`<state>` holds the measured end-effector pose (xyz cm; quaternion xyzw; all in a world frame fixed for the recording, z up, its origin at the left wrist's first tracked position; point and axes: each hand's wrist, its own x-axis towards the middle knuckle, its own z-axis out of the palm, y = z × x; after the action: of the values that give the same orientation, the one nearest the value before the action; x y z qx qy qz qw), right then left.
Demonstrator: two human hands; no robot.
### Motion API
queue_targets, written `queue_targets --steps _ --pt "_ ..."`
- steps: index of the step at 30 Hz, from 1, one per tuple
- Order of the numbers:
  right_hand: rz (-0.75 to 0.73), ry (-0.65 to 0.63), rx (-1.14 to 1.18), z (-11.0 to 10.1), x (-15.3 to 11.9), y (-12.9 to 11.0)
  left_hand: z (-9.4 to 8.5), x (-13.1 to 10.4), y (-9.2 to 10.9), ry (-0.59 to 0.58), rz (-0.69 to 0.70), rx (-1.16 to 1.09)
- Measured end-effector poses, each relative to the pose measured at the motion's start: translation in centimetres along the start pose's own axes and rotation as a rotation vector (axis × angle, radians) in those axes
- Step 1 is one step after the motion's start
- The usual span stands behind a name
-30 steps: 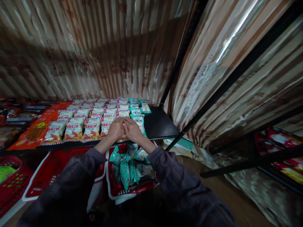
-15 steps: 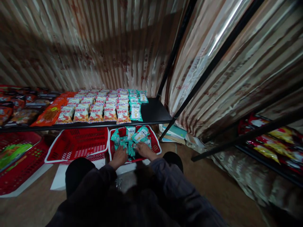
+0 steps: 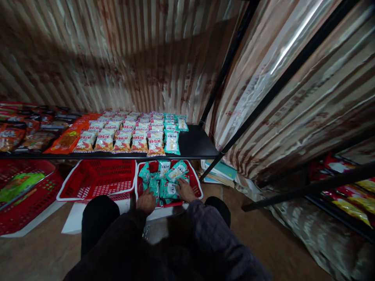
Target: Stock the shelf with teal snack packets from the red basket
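Note:
A red basket (image 3: 200,193) with a white rim holds several teal snack bags (image 3: 177,170). My right hand (image 3: 187,191) reaches over the basket's right side, its fingers and thumb closed at the edge of one teal snack bag (image 3: 170,189) that lies face up. At the front left rim is my left hand (image 3: 146,202), fingers partly stretched towards another teal bag (image 3: 154,186); nothing shows in its grasp. On the black shelf (image 3: 196,142) above, a column of teal bags (image 3: 172,141) stands beside rows of white-and-orange snack bags (image 3: 123,141).
Another red basket (image 3: 99,177) stands to the left, and a farther one holds green packets (image 3: 20,185). Orange packets (image 3: 66,136) fill the shelf's left part. Black shelf posts (image 3: 225,150) slant at the right, near papers (image 3: 218,171) on the floor. More packets (image 3: 345,195) lie far right.
My left hand has drawn back towards the basket's front rim. My right hand has shifted to the right edge of a teal bag, which now shows face up. The view has shifted slightly.

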<state>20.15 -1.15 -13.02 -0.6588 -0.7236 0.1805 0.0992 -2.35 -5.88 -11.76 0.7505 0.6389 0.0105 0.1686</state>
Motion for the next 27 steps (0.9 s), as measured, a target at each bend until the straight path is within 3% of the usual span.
queue_targets --steps 4,10,17,27 --pt "0.029 0.014 0.017 -0.2 0.9 1.7 0.4 -0.1 0.3 0.038 -0.027 0.026" --pt "0.192 0.023 0.094 -0.2 1.2 3.0 -0.2 -0.3 0.8 0.013 -0.071 0.023" --pt "0.224 -0.064 0.096 0.5 1.3 3.1 -0.4 -0.4 0.9 0.008 -0.074 -0.014" --pt "0.235 -0.160 0.140 0.4 2.4 5.1 0.3 0.3 0.4 -0.106 -0.108 -0.018"
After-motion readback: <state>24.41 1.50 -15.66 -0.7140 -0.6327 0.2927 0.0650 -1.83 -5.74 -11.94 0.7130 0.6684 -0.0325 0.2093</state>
